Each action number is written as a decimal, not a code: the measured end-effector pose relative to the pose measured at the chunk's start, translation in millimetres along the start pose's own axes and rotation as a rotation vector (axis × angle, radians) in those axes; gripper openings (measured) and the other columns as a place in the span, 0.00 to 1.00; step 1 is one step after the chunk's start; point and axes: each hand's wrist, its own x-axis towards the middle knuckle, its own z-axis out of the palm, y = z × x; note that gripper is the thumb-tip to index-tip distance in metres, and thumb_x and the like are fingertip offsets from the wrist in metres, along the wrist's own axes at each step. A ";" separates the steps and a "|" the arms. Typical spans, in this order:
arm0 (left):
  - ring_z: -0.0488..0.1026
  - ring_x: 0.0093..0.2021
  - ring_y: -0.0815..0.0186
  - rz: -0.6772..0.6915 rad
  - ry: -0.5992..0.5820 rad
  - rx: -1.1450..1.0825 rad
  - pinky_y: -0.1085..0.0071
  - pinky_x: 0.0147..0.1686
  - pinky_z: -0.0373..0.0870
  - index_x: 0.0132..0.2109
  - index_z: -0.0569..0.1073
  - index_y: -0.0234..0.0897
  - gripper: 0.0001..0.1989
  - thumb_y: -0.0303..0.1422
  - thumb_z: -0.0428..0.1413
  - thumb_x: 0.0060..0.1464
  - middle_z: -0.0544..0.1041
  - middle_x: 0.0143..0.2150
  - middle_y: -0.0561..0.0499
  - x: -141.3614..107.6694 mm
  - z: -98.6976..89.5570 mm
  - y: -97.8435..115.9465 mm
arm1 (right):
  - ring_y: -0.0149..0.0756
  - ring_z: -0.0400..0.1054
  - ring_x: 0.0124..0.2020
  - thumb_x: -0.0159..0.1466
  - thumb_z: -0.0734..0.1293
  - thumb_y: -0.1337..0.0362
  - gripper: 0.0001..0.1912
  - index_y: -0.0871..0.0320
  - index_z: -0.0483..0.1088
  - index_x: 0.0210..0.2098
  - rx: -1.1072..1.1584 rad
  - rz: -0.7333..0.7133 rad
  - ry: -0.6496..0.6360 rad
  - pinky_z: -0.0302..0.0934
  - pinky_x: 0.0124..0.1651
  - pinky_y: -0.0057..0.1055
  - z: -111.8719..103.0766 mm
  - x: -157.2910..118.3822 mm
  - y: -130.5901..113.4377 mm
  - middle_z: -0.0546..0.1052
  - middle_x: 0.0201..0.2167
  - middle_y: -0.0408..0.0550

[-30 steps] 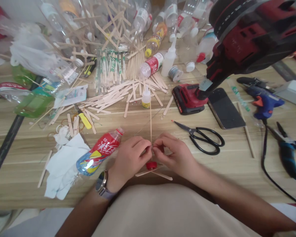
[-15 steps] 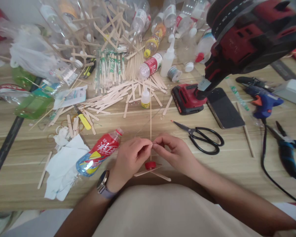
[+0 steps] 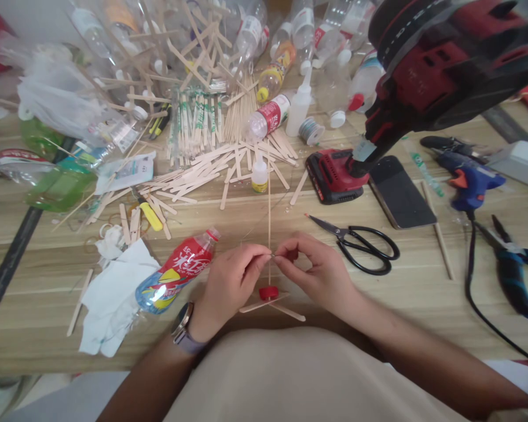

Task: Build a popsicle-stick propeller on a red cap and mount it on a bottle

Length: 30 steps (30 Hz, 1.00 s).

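A thin wooden skewer [image 3: 269, 217] runs through a red bottle cap [image 3: 268, 292] that has flat wooden craft sticks [image 3: 288, 310] at its base. My left hand [image 3: 237, 275] is pinched just left of the skewer, and my right hand [image 3: 314, 266] pinches on its right side. Between the two sets of fingertips shows a short bit of thin wire [image 3: 272, 255] at the skewer; most of it is hidden by the fingers. Left of my left hand lies a red and blue labelled bottle [image 3: 176, 272]. Black-handled scissors [image 3: 356, 243] lie beyond my right hand.
A red and black power tool [image 3: 431, 76] looms at the right, beside a phone [image 3: 402, 192], a blue glue gun [image 3: 470, 176] and pliers [image 3: 517, 264]. Ahead are a small glue bottle [image 3: 259, 176], a wire spool [image 3: 311, 131], loose sticks and many plastic bottles. White tissue [image 3: 114, 299] lies left.
My right hand has moved slightly right, so a small gap now shows between the fingertips with the wire bit in it. My left hand, the skewer and the cap stay nearly in place.
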 end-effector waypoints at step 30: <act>0.60 0.21 0.78 -0.452 -0.046 -1.200 0.78 0.22 0.57 0.33 0.69 0.35 0.12 0.39 0.58 0.58 0.71 0.32 0.54 7.1 6.8 -4.1 | 0.29 0.62 0.26 0.58 0.67 0.64 0.05 0.57 0.66 0.28 0.929 0.493 -0.252 0.55 0.32 0.29 -1.3 7.7 14.1 0.68 0.25 0.40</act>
